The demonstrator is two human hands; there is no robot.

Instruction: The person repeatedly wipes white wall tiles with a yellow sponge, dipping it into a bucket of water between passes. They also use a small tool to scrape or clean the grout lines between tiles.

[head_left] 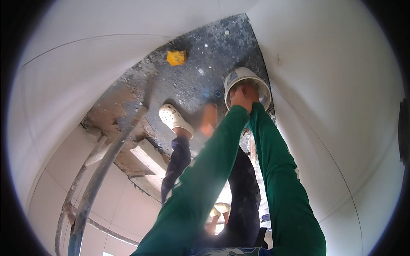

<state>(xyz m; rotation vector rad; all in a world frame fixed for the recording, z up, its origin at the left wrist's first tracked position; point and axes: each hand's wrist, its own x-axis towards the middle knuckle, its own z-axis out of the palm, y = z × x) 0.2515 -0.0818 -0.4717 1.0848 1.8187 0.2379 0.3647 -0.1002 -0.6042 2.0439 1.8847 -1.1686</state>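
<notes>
The grip of the left hand (240, 99) and the right hand (252, 91) lay inside the mouth of the white bucket (232, 77), close together; the fingers were obscured, so whether they were spread, pressed together or pinching anything could not be determined. As a judgement, steady work there required both wrists clear of the rim and even force, lest the bucket slide or tip. The bucket rested on the dark, littered floor (192, 79), just beside the right-hand wall (324, 81), well apart from the yellow object (176, 57).
</notes>
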